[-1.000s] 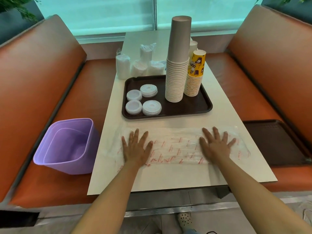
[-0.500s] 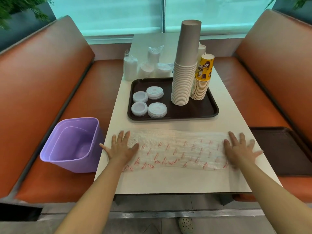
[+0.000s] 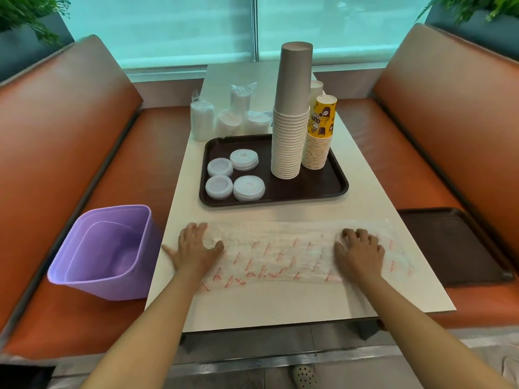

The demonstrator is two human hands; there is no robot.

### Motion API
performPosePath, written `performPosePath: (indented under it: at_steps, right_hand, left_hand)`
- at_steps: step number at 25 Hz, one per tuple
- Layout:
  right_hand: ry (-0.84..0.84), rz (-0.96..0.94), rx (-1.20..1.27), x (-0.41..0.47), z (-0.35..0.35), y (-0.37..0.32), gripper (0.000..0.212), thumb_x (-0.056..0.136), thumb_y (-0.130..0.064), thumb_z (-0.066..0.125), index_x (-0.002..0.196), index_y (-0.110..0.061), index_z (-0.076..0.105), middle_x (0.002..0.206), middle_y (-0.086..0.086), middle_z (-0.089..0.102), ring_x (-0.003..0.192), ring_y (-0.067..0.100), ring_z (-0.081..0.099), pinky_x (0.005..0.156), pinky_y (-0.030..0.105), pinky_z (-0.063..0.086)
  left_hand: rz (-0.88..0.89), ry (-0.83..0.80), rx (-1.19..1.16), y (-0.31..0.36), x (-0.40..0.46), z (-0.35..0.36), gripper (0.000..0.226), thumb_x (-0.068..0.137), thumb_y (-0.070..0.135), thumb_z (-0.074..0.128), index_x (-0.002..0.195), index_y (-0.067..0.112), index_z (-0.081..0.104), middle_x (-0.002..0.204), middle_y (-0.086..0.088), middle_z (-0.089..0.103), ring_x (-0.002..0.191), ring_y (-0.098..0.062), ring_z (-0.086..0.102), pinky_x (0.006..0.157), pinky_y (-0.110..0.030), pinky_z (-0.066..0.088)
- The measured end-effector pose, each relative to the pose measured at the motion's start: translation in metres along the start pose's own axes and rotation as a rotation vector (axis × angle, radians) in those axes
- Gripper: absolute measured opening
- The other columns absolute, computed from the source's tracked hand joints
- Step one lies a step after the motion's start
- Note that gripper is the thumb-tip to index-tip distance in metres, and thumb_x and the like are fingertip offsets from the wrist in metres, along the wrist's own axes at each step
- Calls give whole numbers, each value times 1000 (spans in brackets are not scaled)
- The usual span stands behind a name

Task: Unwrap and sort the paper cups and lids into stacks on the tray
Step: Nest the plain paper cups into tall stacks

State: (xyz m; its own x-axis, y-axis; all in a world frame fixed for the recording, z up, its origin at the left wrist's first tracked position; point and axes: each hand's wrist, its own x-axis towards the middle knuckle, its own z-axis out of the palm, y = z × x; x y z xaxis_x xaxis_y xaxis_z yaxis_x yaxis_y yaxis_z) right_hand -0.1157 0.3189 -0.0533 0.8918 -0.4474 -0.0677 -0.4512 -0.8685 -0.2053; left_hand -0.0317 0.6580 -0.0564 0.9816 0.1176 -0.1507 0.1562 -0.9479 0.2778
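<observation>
An empty clear plastic wrapper (image 3: 280, 254) with red print lies flat across the near part of the white table (image 3: 280, 304). My left hand (image 3: 193, 251) presses on its left end with fingers spread. My right hand (image 3: 359, 251) sits on its right part, fingers bent and clawing the film. Behind it, a dark brown tray (image 3: 323, 189) carries a tall stack of grey-white cups (image 3: 289, 136), a shorter stack topped by a yellow cup (image 3: 320, 133), and several low stacks of white lids (image 3: 234, 178). Wrapped packs of lids (image 3: 224, 116) stand behind the tray.
A purple bin (image 3: 106, 251) sits on the orange bench at my left. A second dark tray (image 3: 449, 245) lies on the right bench. Orange seat backs flank the table; a window is at the far end.
My right hand slid left from the wrapper's right end toward its middle, and its fingers curled. My left hand stayed near the left end. The camera moved in closer.
</observation>
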Motion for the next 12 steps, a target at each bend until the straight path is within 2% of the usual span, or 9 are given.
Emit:
performPosePath:
  at_steps: [3,6,8,10,12]
  right_hand:
    - [-70,126,7,3,-5,33,49,96,-50,31,142,-33,29,152,3,23,140,26,17,111,58,10]
    - [-114,178,-48,7,-10,41,53,97,-50,24,148,-33,19,158,4,8,145,26,3,110,65,-2]
    - [-38,136,-111,9,-12,31,54,98,-49,22,149,-30,19,159,6,5,146,29,-2,111,62,-4]
    - [31,-17,-106,10,-13,17,52,99,-46,20,149,-30,23,159,5,9,147,27,1,113,58,-2]
    - [-16,-105,-66,10,-9,10,48,100,-42,21,146,-32,28,158,2,16,146,24,9,114,56,3]
  left_hand:
    - [-45,-83,62,-4,4,-5,86,80,70,44,149,36,5,159,7,-6,146,-20,-8,109,-64,-5]
    - [-88,-144,65,-1,5,-11,100,77,75,46,150,31,-7,159,2,-12,146,-23,-12,109,-67,-4]
    - [-75,-51,74,10,4,-15,107,74,76,50,151,26,-5,159,-6,-6,145,-29,-9,107,-67,-3]
    - [60,114,72,22,0,-14,93,80,71,47,151,24,9,159,-8,5,146,-29,-3,108,-65,-3]
    - [117,117,41,27,-6,-7,80,87,65,40,150,24,16,158,-5,9,146,-24,0,109,-64,-2]
